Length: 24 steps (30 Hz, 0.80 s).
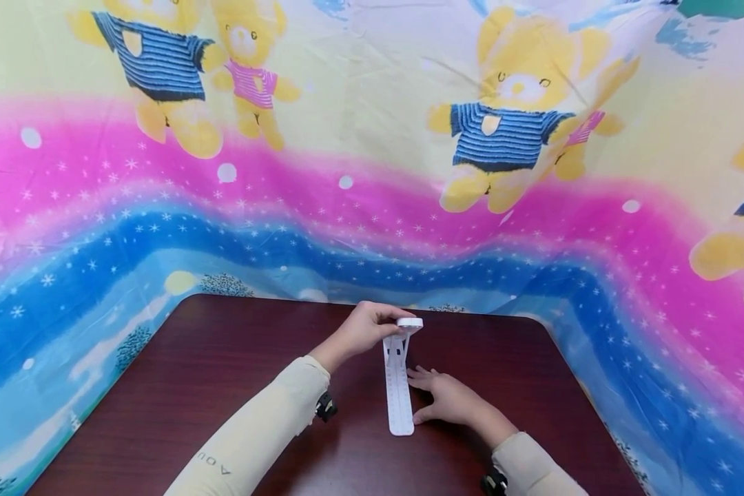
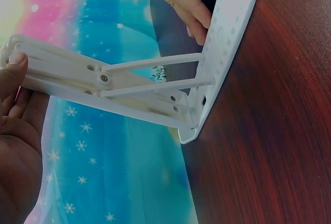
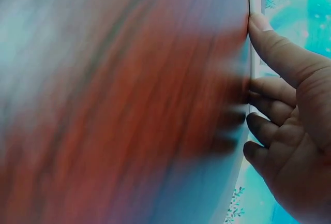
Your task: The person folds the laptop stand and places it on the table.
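Note:
A white folding stand [image 1: 399,403] rests on the table, its long flat base pointing toward me. From the base's far end an upright arm [image 2: 67,74] rises, braced by two thin struts [image 2: 155,87]. My left hand [image 1: 361,329] pinches the arm's top end between thumb and fingers, as the left wrist view also shows. Beside the base's right edge lies my right hand [image 1: 455,399], thumb and fingers spread and fairly straight. In the right wrist view its thumb tip and fingertips [image 3: 258,23] touch or nearly touch the white edge.
The dark red-brown wooden table [image 1: 235,386] has rounded far corners and a glossy top. Behind and around it hangs a cloth [image 1: 372,227] printed with bears and snowflakes, close to the table's far edge.

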{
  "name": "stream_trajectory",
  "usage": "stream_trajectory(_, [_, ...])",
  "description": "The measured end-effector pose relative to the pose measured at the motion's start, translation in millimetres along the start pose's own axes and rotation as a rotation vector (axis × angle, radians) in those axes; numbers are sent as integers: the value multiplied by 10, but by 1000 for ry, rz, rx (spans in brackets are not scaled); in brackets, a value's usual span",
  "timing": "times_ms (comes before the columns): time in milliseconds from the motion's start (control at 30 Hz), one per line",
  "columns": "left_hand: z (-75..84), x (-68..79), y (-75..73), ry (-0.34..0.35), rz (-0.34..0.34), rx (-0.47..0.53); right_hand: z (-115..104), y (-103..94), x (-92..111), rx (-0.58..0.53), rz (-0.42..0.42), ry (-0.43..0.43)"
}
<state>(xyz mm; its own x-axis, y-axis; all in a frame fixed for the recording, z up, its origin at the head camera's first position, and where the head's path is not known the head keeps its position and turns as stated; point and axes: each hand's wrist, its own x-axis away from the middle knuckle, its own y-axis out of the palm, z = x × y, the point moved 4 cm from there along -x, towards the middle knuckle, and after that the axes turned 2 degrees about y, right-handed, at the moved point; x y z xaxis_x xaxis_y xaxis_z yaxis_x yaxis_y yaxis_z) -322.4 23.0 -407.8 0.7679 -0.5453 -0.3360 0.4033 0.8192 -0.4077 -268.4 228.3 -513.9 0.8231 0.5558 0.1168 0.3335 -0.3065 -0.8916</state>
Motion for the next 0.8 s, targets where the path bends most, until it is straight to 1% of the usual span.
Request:
stream_trajectory(133, [-20,-1,-23,2,3,-5,-21,27,-29,14,21,18])
stream_trajectory(300, [-54,8,-45,-5,7,18,-41,43,-57,13,42,32])
stream_trajectory(433, [-73,25,-54,-8,9,54,-56,41,-75,14,49,38])
stream_trajectory(700, [-91,32,-52,-11,2,66,-55,41,-90,19,58,37])
stream_trajectory(800, [-88,33,-38,0,2,72,-45,43,-87,18,56,36])
